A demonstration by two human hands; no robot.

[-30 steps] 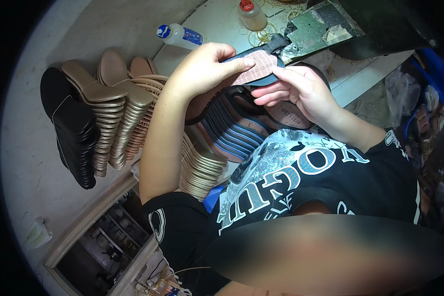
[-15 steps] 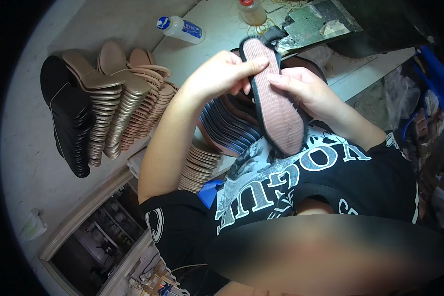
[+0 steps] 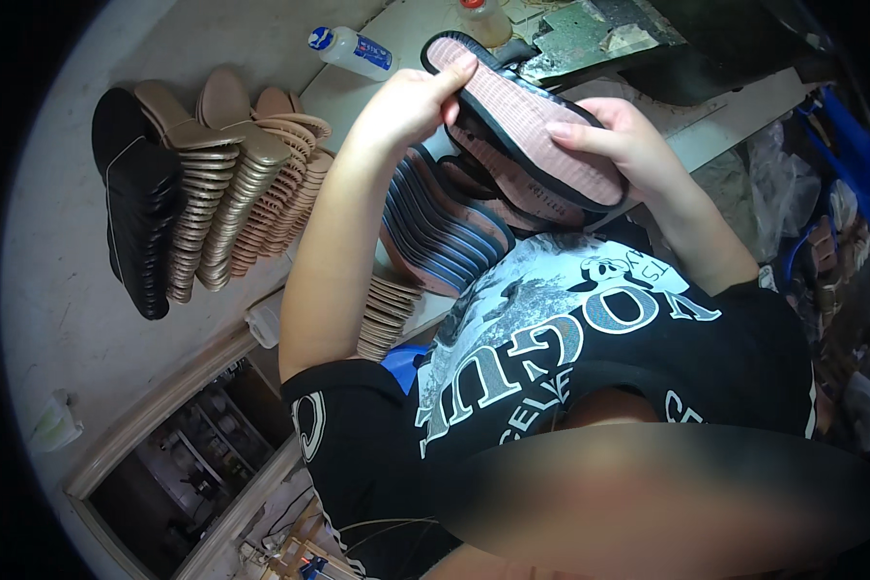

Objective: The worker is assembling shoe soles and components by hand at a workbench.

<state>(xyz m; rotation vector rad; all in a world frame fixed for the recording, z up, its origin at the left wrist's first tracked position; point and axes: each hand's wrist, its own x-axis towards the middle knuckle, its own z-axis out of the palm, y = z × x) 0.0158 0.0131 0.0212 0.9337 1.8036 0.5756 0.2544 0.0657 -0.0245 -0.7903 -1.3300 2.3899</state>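
Note:
Both hands hold a shoe sole (image 3: 522, 111) with a pinkish ribbed face and a black rim, raised above the table and slanting from upper left to lower right. At its upper end my left hand (image 3: 418, 104) is closed, the thumb pressed on the ribbed face. My right hand (image 3: 614, 140) grips the lower end, thumb lying across the face and fingers around the far edge. Directly under it lie more pink and black soles (image 3: 517, 193), partly covered. Beside my left forearm stands a leaning row of dark soles (image 3: 445, 227).
Stacked black (image 3: 140, 213), gold (image 3: 246, 188) and beige insoles (image 3: 304, 184) stand by the left wall. A white bottle (image 3: 350, 52) and a red-capped jar (image 3: 483, 21) are at the back, beside a green, glue-stained board (image 3: 590, 43). Clear plastic bags (image 3: 773, 179) hang at right.
The sole has swung from nearly upright to a flatter slant, its lower end rising to the right. My left hand has moved up and left, uncovering the soles beneath.

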